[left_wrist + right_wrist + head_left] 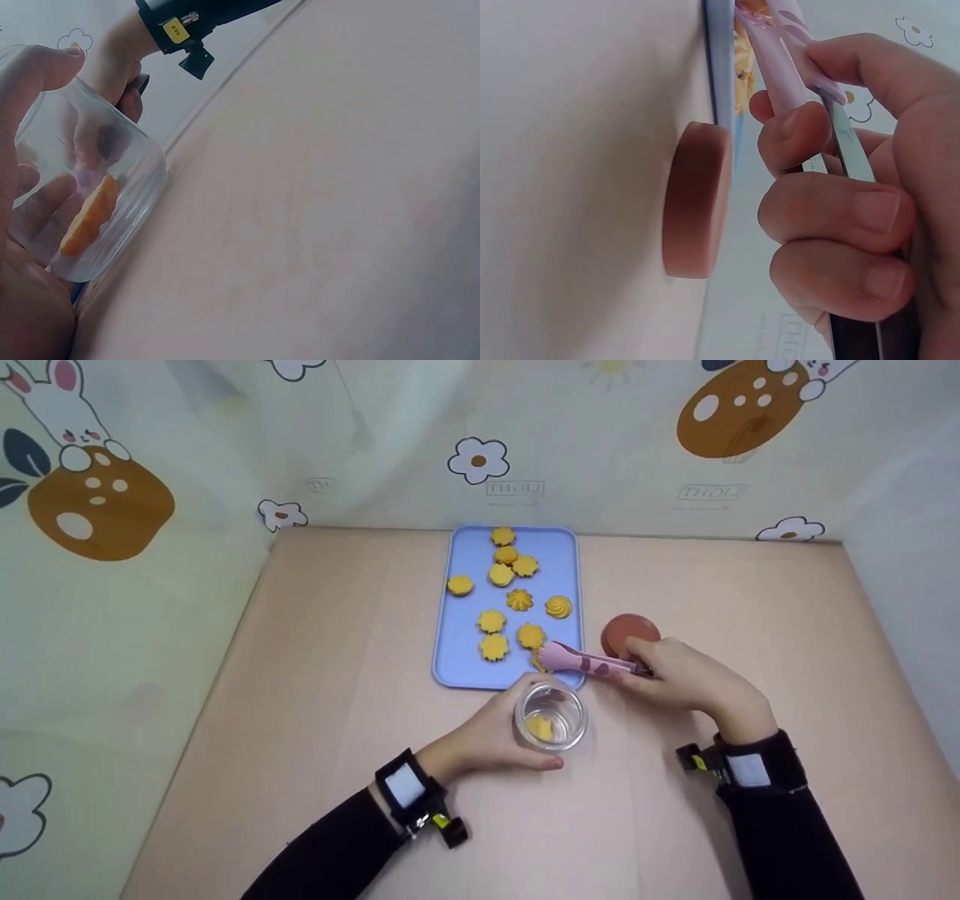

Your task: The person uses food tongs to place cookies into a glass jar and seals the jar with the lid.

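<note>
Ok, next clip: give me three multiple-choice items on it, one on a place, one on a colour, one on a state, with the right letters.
1. Where does the brown lid lie?
A. on the jar
B. on the table right of the tray
C. on the tray

2. What colour are the tongs?
A. green
B. black
C. pink

3. What does the glass jar hold?
A. one yellow cookie
B. nothing
C. water

Key: 1 B, it lies flat beside the tray edge. 2 C, the right hand grips pink tongs. 3 A, one cookie shows through the glass held by the left hand.
</note>
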The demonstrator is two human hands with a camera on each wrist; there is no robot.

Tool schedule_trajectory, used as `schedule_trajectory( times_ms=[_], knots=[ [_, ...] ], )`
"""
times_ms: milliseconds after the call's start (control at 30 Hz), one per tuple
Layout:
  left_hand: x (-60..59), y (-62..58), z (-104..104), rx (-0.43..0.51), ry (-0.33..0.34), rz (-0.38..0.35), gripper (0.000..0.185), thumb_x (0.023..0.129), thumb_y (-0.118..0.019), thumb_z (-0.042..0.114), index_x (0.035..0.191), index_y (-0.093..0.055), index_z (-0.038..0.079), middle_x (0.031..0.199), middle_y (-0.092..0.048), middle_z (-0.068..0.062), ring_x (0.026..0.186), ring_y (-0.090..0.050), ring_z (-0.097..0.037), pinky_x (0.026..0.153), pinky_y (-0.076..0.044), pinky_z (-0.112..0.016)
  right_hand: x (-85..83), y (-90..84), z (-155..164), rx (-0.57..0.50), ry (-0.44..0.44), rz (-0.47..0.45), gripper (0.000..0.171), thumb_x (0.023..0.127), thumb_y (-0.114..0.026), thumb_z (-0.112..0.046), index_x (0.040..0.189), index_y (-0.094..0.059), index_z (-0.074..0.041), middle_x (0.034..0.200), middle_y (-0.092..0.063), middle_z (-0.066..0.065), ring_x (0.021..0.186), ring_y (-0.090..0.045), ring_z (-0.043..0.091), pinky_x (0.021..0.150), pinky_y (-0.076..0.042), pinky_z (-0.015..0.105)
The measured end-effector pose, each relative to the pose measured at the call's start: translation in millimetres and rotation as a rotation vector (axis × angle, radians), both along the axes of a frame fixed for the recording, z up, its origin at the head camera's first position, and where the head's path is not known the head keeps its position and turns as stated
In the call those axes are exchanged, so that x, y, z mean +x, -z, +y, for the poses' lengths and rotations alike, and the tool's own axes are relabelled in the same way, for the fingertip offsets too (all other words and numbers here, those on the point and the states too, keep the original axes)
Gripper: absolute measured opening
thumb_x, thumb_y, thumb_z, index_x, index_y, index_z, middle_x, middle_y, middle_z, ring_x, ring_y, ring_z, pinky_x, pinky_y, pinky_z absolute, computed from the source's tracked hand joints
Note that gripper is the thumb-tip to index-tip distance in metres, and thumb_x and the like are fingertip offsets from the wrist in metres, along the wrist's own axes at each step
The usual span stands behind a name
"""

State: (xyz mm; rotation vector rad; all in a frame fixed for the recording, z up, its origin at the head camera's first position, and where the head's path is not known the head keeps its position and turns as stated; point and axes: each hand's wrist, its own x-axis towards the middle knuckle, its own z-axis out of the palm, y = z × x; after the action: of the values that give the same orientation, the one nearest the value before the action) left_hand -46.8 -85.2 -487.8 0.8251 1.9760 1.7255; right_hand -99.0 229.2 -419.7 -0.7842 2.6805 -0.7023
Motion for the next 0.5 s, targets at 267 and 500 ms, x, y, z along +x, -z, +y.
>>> schedule_trajectory(
  times_ms=[267, 500],
  knots=[
    [-1.3, 0.7, 3, 0.005, 0.023, 0.015, 0.096, 0.076, -0.102, 0.025, 0.154, -0.046, 0.019, 0.147, -0.061, 0.007, 0.139, -0.057, -0.017, 0.124, -0.042, -0.038, 7.0, -14.0, 6, -0.004, -0.025, 0.057, 0.024, 0.108, -0.071, -0.023, 0.096, -0.054, -0.01, 0.07, -0.043, -0.006, 0.064, -0.047, 0.014, 0.06, -0.041, 0.031],
    [0.2, 0.2, 0, 0.007, 0.004, -0.006, 0.095, 0.076, -0.102, 0.028, 0.153, -0.046, 0.024, 0.146, -0.061, 0.009, 0.139, -0.057, -0.014, 0.124, -0.043, -0.038, 8.7, -36.1, 12, -0.07, -0.009, 0.082, 0.021, 0.108, -0.071, -0.025, 0.099, -0.058, -0.012, 0.071, -0.045, -0.008, 0.06, -0.044, 0.009, 0.055, -0.038, 0.028]
  ],
)
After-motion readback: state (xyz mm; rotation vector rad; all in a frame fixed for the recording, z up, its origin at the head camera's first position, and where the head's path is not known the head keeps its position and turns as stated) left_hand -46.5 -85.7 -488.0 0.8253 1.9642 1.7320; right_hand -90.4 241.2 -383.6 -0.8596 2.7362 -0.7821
